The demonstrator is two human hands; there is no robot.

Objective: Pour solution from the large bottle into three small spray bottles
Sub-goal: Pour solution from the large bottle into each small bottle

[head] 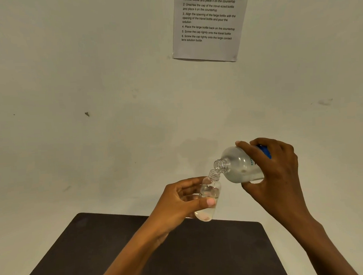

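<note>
The left hand (179,202) holds the small spray bottle (210,194) up in the air above the far edge of the dark worktop (98,245). Its fingers (209,202) are curled round the clear body, thumb pad across the front and the others behind. The small bottle has no cap, leans slightly right, and has some clear liquid in its lower part.

Up and to the right of those fingers, the right hand (278,174) grips the large bottle (238,166). The fingers (242,145) wrap over the top of it and the thumb sits underneath. The large bottle is tipped almost on its side, with its open threaded neck pointing down and left, right at the small bottle's mouth. I cannot tell whether the two rims touch.

A blue patch of label shows between the right fingers. A few teal letters run along the frosted side just left of them, too covered by the hand to read as a word.

High above both hands, a printed sheet (209,26) is stuck to the pale wall (91,99). It lists six steps:
1. "Unscrew the cap of the large contact lens solution bottle and place it on the countertop"
2. "Unscrew the cap of the travel-sized bottle and place it on the countertop"
3. "Align the opening of the large bottle with the opening of the travel bottle and pour the solution"
4. "Place the large bottle back on the countertop"
5. "Screw the cap tightly onto the travel bottle"
6. "Screw the cap tightly onto the large contact lens solution bottle"
</note>
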